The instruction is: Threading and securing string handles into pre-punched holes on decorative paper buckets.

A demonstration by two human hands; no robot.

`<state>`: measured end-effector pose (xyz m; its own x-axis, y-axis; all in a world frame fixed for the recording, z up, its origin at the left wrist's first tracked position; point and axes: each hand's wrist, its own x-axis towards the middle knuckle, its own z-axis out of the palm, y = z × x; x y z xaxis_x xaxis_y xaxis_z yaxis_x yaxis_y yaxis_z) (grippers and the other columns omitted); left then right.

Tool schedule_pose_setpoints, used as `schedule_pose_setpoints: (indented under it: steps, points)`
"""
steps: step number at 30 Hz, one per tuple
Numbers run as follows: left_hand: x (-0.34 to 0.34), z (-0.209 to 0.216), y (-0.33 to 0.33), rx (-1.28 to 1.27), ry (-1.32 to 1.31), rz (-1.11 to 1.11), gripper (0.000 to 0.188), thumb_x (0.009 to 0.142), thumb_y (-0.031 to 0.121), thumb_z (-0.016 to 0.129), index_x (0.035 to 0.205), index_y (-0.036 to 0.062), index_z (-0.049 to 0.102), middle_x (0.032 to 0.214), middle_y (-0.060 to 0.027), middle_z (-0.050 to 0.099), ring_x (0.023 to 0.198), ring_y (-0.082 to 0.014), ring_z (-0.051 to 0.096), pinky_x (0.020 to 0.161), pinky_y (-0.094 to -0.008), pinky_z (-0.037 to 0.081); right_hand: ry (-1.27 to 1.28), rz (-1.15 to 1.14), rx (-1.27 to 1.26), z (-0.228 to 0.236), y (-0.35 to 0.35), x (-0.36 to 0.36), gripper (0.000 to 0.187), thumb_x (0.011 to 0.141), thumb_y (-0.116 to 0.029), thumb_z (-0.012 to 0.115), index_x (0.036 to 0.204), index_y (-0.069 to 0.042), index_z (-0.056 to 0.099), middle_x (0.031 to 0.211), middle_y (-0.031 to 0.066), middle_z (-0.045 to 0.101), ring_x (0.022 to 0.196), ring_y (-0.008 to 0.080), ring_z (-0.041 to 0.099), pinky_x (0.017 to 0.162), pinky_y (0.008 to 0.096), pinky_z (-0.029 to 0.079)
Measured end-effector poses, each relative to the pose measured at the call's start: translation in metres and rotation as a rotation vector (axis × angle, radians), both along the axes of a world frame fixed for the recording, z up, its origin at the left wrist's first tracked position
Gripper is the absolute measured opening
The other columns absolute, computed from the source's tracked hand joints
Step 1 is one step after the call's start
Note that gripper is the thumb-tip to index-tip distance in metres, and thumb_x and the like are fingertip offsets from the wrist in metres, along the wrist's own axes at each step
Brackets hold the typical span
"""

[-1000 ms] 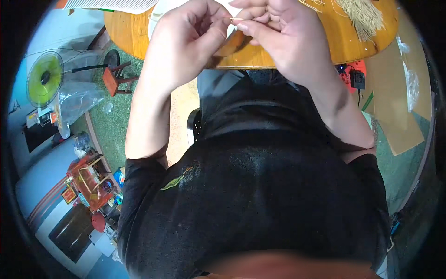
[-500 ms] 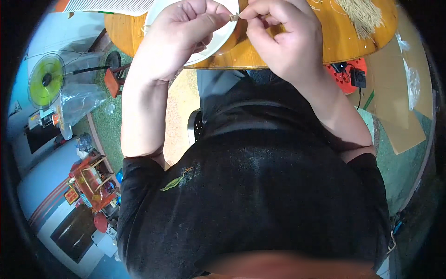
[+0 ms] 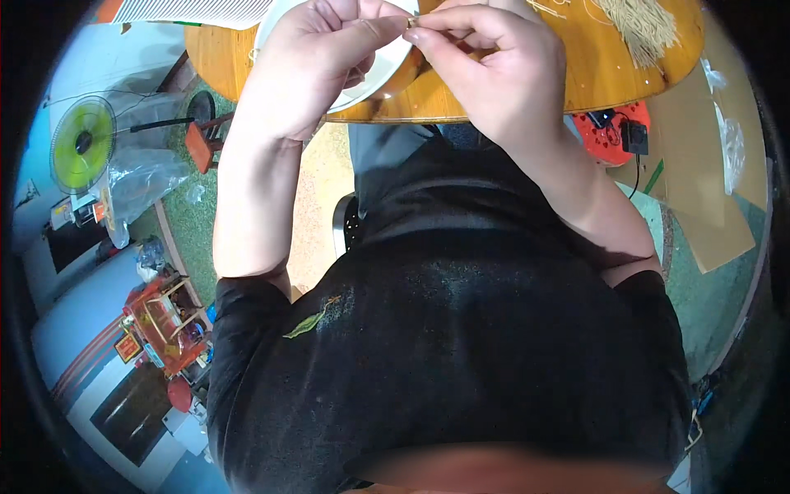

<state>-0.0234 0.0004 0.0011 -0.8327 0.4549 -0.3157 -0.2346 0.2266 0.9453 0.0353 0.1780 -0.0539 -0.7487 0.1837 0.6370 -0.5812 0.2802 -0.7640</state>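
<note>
Both my hands meet at the top of the head view, over the right side of a white basin. My left hand is closed, thumb and forefinger pinching a tiny brownish piece. From the other side, my right hand pinches the same small piece between thumb and fingertips. The piece is mostly covered by the fingers, and its kind is too small to tell. To the right of my right hand, a bundle of thin beige strands lies on the round wooden table.
A white ribbed sheet or rack sits at the table's far left. Below the table's right edge stands a red stool with a black adapter. Cardboard lies on the right. A green-bladed fan stands at left.
My right hand has shifted slightly left, and its thumb has straightened and closed onto the small piece beside my left fingertips. The left hand has barely moved.
</note>
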Motion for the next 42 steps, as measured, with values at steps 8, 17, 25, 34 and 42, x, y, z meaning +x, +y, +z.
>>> schedule_pose_setpoints:
  steps: [8,17,25,34,42]
  points:
    - [0.004,-0.016,0.016,0.077,0.289,0.080,0.013,0.101,0.003,0.059,0.096,-0.0020,0.071,0.074,0.0027,0.065,0.055,-0.0023,0.048,0.051,-0.0180,0.034,-0.394,0.133,-0.204,-0.004,0.000,-0.006,0.009,0.089,0.002,0.075,0.084,0.006,0.068,0.087,0.0083,0.064,0.069,0.0132,0.064,0.062,0.0260,0.050]
    - [0.004,0.003,0.009,0.027,0.049,0.084,0.013,0.100,0.000,0.059,0.097,-0.0018,0.071,0.074,0.0015,0.065,0.054,-0.0027,0.047,0.050,-0.0182,0.034,-0.455,0.145,-0.158,0.005,-0.002,-0.005,0.010,0.089,0.000,0.077,0.089,0.008,0.070,0.091,0.0096,0.065,0.075,0.0147,0.068,0.067,0.0266,0.054]
    - [0.001,-0.002,0.007,0.053,0.019,0.079,0.012,0.099,0.001,0.061,0.095,-0.0024,0.072,0.076,-0.0018,0.070,0.057,-0.0053,0.055,0.052,-0.0197,0.041,-0.362,0.093,-0.118,0.001,0.000,-0.007,0.007,0.087,0.001,0.076,0.089,0.007,0.072,0.088,0.0106,0.067,0.074,0.0163,0.068,0.065,0.0281,0.052]
    - [-0.022,-0.050,0.003,0.806,0.349,-0.369,0.012,0.102,0.002,0.062,0.096,-0.0037,0.071,0.083,-0.0038,0.072,0.068,-0.0083,0.063,0.062,-0.0232,0.050,-0.043,-0.046,0.152,0.006,0.000,-0.005,0.011,0.087,0.000,0.075,0.090,0.004,0.066,0.085,0.0141,0.063,0.072,0.0208,0.067,0.063,0.0311,0.051]
    - [0.012,0.000,0.018,-0.142,0.262,0.094,0.011,0.104,0.004,0.060,0.101,-0.0034,0.068,0.084,-0.0028,0.071,0.073,-0.0079,0.064,0.064,-0.0243,0.053,-0.685,0.520,-0.466,-0.014,0.014,-0.019,0.008,0.098,-0.008,0.066,0.094,-0.001,0.069,0.082,0.0015,0.068,0.075,0.0109,0.063,0.070,0.0258,0.050]
